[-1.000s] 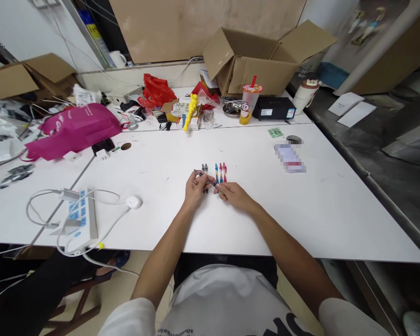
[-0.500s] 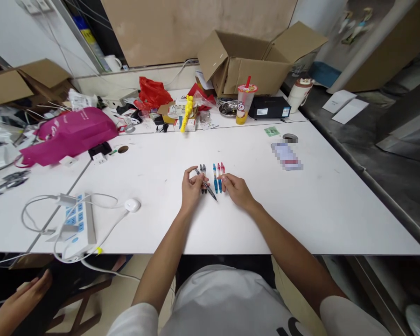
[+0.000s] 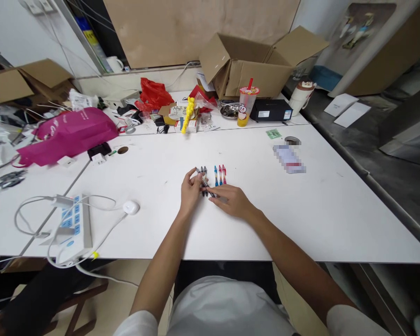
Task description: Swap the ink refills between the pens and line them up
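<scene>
pen (image 3: 205, 182) slanting mid-frame in the head view, left hand (image 3: 190, 191) clamped on it, right hand (image 3: 236, 201) at its lower end, grip impossible to tell; black pens (image 3: 206, 170) lie behind, blue pen (image 3: 216, 175) and red pens (image 3: 224, 172) just right on the surface (image 3: 154, 224).

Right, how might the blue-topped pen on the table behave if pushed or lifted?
The blue-topped pen would probably feel stiff, given its straight barrel, and light, being so slim. Pushed sideways, its rod-like shape may roll, perhaps nudging the red-topped pen beside it.
</scene>
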### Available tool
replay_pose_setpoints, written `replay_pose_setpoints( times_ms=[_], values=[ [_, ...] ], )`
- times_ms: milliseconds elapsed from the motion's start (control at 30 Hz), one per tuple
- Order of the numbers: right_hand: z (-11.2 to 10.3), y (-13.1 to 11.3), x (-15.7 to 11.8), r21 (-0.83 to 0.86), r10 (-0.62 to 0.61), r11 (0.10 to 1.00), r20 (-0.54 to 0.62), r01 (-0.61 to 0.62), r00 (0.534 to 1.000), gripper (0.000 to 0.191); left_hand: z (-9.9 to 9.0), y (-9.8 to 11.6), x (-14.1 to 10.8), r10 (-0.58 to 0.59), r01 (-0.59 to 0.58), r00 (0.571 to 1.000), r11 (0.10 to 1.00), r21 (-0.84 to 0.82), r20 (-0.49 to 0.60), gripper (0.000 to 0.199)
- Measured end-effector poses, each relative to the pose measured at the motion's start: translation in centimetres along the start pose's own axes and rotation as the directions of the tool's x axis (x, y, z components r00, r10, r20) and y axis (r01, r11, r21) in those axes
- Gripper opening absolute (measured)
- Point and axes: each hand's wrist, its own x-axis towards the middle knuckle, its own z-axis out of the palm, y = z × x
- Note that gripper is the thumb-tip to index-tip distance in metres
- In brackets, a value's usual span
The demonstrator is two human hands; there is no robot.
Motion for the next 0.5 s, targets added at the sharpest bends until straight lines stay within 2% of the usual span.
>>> replay_pose_setpoints(
  times_ms=[100,200,333,500],
  values=[
    [0.1,0.4,0.1,-0.057,0.039,0.997,-0.077,-0.044,0.996,0.039,-0.3,-0.3,0.2,0.065,-0.064,0.998,0.989,0.131,-0.001,0.035],
    [0.1,0.8,0.2,-0.11,0.08,0.99,-0.053,-0.086,0.995,0.045,-0.5,-0.5,0.2,0.116,-0.119,0.993,0.964,0.238,0.028,0.022],
    [0.1,1.4,0.6,-0.207,0.087,0.974,-0.003,-0.086,0.996,0.043,-0.6,-0.8,0.0,0.159,-0.172,0.985,0.928,0.33,0.065,0.017],
    [0.1,1.8,1.0,-0.365,0.018,0.931,0.06,0.005,0.998,0.036,-1.0,-1.2,0.2,0.267,-0.294,0.956,0.835,0.464,0.125,0.018]
  ],
)
